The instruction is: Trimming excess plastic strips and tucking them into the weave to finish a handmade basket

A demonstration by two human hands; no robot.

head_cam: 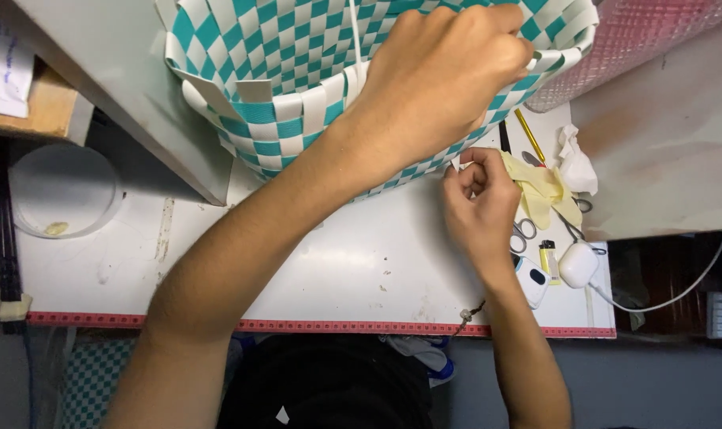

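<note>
Fingers (513, 41) of the left hand (440, 75) curl over the rim of the teal-and-white woven basket (274, 87), clamped on it, the forearm crossing the white surface (361, 262) diagonally. Right hand (480, 202) sits just below the basket's lower edge, fingers pinched together on a white strip end (458, 163). Scissors (524, 234), a yellow glove (540, 191) and a lighter (548, 260) crowd the right side; open room lies left of the forearm.

white paper sheet (3, 63) upper left.
</note>
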